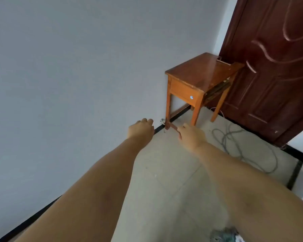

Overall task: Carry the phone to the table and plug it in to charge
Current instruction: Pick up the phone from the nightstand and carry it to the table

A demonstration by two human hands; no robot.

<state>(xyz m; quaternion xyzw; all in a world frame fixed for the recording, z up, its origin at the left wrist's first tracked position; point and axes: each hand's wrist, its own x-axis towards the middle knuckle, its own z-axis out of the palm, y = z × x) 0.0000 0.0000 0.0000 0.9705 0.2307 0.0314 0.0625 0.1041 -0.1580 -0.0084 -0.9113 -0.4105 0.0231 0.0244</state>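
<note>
Against grey wall (68,67): wooden table (198,72), tiled floor (173,172); right hand (191,137) grip possibly holding phone; left hand (141,130) unclear.

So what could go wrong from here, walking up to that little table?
1. A loose grey cable coils on the floor near the wooden table; a foot could catch it.
2. The right hand pinches a thin reddish object only at its end, so it might slip.

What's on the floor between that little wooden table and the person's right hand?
In the head view, only bare tiled floor separates the right hand from the table; the grey cable lies off to the right.
</note>
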